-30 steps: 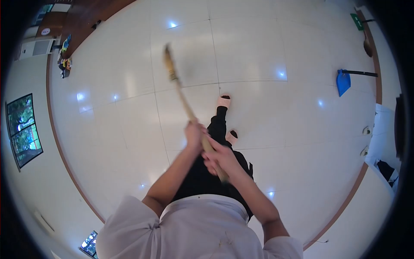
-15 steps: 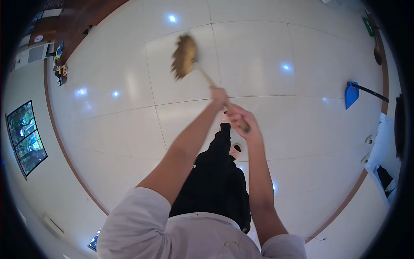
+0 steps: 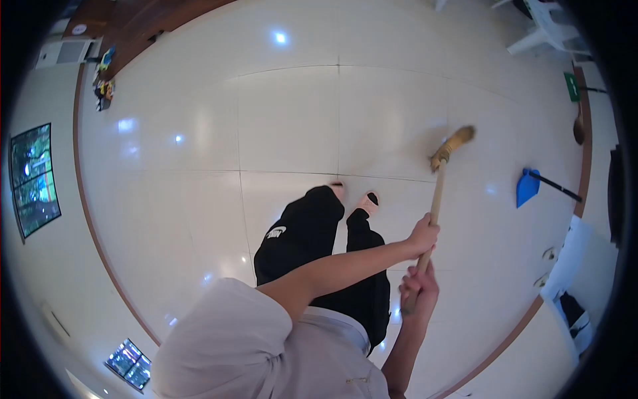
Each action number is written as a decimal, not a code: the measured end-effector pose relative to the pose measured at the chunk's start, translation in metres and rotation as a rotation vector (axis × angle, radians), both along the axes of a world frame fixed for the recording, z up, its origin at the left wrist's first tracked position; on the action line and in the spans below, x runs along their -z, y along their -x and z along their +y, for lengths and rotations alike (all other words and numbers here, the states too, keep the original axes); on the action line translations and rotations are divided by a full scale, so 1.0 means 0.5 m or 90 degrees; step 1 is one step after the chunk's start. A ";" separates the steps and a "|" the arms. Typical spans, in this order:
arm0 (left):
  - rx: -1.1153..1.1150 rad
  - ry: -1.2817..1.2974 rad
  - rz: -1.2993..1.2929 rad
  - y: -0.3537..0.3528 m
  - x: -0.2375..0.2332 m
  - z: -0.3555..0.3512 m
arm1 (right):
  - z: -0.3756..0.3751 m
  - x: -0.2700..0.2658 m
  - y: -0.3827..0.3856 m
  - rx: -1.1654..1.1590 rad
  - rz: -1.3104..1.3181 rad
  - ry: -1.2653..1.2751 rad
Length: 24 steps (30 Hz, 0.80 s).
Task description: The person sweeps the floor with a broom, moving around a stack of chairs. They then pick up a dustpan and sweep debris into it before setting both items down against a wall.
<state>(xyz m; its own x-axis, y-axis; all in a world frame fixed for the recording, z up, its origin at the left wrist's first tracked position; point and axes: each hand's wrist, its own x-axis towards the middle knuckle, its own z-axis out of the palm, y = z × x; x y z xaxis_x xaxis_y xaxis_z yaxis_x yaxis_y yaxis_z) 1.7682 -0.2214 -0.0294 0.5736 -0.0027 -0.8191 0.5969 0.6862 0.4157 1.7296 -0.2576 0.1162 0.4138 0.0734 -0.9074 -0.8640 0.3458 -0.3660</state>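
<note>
A broom (image 3: 438, 193) with a pale stick handle and a brown bristle head slants across the floor, its head at the upper right. My left hand (image 3: 423, 237) crosses my body and is wrapped around the middle of the handle. Lower down, near the handle's end, my right hand (image 3: 421, 287) is closed around it too. The bristles are slightly blurred and lie against or just over the tiles; contact is hard to tell.
To the right, a blue dustpan (image 3: 528, 188) with a black handle stands by the wall. Beyond it are a green dustpan (image 3: 571, 87) and white plastic chairs (image 3: 548, 30). Dark wooden furniture (image 3: 143, 26) is at the upper left. My feet stand on the tiled floor (image 3: 292, 120).
Both hands have swung the broom from the upper left across to the right. My body has turned and my feet have shifted. The view has tilted slightly, showing more chairs.
</note>
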 end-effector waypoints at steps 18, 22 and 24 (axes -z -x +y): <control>-0.670 -0.188 0.249 0.307 0.268 1.169 | 1.058 0.404 -0.051 -0.832 0.077 -0.358; -0.464 -0.254 0.368 0.225 0.399 1.299 | 1.154 0.523 -0.091 -0.763 0.031 -0.326; -0.394 -0.296 0.411 0.129 0.413 1.237 | 1.077 0.523 -0.172 -0.669 0.134 -0.376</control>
<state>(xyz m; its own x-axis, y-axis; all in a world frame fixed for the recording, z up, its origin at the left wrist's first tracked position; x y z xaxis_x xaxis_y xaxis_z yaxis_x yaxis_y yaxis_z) 1.7035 0.3973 -0.2359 -0.1872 0.5448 -0.8174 0.3968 0.8031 0.4444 1.8157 0.2809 -0.1452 -0.2456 0.7065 -0.6637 -0.8463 -0.4902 -0.2086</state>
